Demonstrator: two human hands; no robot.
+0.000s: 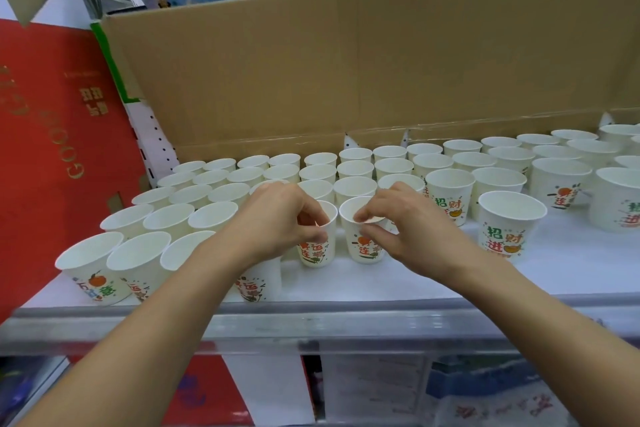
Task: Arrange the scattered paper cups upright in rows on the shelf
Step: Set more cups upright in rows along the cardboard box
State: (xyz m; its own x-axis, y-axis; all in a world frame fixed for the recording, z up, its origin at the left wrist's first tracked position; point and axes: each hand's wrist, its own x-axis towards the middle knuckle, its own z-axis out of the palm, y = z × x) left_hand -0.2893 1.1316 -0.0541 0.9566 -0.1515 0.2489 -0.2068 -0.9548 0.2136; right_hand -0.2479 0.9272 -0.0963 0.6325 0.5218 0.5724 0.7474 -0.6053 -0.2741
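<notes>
Several white paper cups with red and green print stand upright in rows on the white shelf (415,281). My left hand (277,218) pinches the rim of one upright cup (317,250) at the front of the middle rows. Right beside it, my right hand (401,225) pinches the rim of a second upright cup (363,246). Both cups stand on the shelf, close together without touching. A single cup (509,222) stands apart to the right of my hands.
A tall brown cardboard panel (346,62) backs the shelf behind the cups. A red box (52,149) leans at the left end. More cups (561,180) fill the right side. The shelf's metal front edge (311,319) runs below my wrists.
</notes>
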